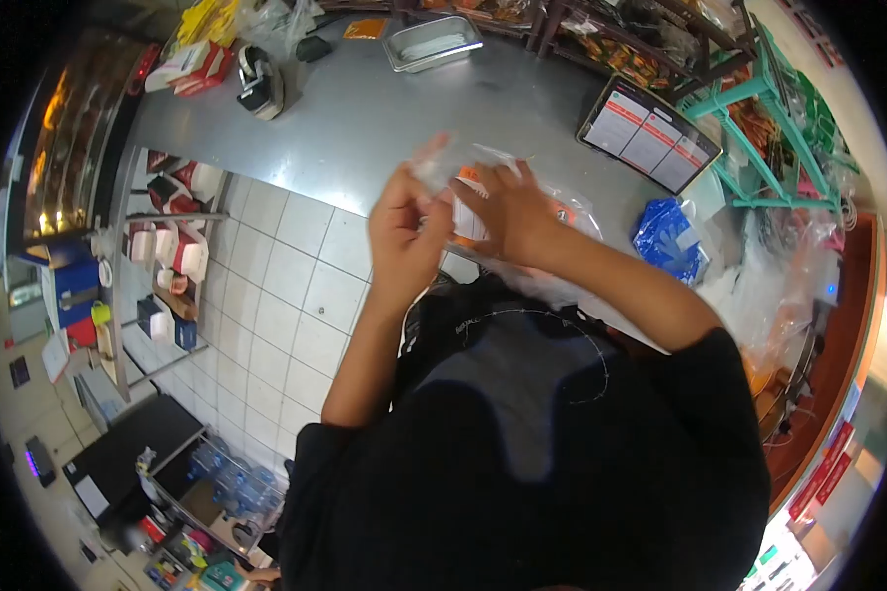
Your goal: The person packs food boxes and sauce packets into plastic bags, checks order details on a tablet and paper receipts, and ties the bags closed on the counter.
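Note:
A clear plastic bag (583,219) with an orange-and-white printed label (471,177) lies at the front edge of the steel counter, close to my body. My left hand (409,229) is at the bag's left side, its fingers curled and pinching the clear plastic; the fingertips are slightly blurred. Across the bag and label rests my right hand (512,212), palm down with the fingers spread. What the bag holds is partly hidden under that hand.
On the steel counter (335,148) stand a metal tray (434,44), a tape dispenser-like device (259,84) and a tablet (648,133). A blue plastic packet (668,239) lies at right, beside a green rack (759,118). Shelves with boxes (172,246) stand left.

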Demonstrator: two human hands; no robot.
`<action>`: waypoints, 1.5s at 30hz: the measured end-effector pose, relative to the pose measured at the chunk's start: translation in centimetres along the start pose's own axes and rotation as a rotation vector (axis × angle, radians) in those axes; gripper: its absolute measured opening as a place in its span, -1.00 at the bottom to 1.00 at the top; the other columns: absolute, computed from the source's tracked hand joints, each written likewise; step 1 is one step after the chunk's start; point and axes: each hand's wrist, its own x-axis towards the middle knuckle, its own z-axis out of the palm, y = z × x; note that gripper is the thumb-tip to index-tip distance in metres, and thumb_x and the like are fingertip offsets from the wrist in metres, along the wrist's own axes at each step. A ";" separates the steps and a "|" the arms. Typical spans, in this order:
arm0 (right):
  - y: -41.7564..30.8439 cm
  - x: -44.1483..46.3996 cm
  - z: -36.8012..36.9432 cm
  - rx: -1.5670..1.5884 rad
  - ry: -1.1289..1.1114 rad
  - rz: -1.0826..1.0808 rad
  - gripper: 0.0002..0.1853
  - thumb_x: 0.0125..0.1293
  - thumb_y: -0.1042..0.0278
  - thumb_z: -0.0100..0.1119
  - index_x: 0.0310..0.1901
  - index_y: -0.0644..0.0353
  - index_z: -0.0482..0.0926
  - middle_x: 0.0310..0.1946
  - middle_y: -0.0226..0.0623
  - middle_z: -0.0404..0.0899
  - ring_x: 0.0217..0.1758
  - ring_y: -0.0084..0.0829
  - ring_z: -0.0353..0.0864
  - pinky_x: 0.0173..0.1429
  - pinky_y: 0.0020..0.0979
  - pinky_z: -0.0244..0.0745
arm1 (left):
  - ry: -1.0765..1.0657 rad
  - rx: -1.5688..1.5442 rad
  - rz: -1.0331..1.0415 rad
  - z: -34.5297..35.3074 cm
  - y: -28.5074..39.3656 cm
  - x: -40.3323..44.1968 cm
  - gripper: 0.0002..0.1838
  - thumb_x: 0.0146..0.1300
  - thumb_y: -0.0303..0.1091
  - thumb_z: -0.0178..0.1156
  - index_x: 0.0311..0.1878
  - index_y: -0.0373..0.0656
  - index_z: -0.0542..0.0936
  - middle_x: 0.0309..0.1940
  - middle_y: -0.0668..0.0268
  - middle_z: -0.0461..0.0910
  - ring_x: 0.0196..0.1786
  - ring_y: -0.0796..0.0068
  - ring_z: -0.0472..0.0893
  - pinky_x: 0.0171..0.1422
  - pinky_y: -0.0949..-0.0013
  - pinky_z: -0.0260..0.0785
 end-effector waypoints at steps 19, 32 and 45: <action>9.4 -13.5 -11.7 0.631 0.318 -0.017 -0.12 -0.06 0.38 0.42 0.34 0.27 0.19 0.20 0.02 0.36 0.30 -0.02 0.33 0.38 -0.12 0.23 | -0.615 0.509 0.026 9.0 2.5 4.5 -0.88 0.20 -0.53 0.20 -0.25 -0.41 0.54 -0.51 0.17 0.64 -0.45 0.52 0.67 -0.42 0.48 0.46; 10.5 -9.7 5.4 0.837 0.657 0.497 -0.44 -0.20 0.73 0.08 -0.02 0.23 0.56 -0.11 -0.07 0.59 0.02 -0.02 0.51 0.10 -0.18 0.43 | -0.342 0.725 0.419 2.8 -1.2 6.4 -0.66 0.08 -0.35 0.37 -0.10 -0.32 0.61 -0.09 0.09 0.59 -0.01 0.29 0.56 0.13 0.19 0.38; 7.4 -6.0 2.9 0.452 0.698 0.519 -0.58 -0.02 0.52 0.11 -0.02 0.12 0.57 -0.05 -0.10 0.57 0.05 -0.02 0.51 0.23 -0.09 0.33 | -0.721 0.526 -0.054 8.4 -14.8 3.0 -0.61 0.18 -0.43 0.20 0.09 -0.25 0.52 -0.04 0.11 0.59 0.07 0.07 0.53 0.26 0.13 0.31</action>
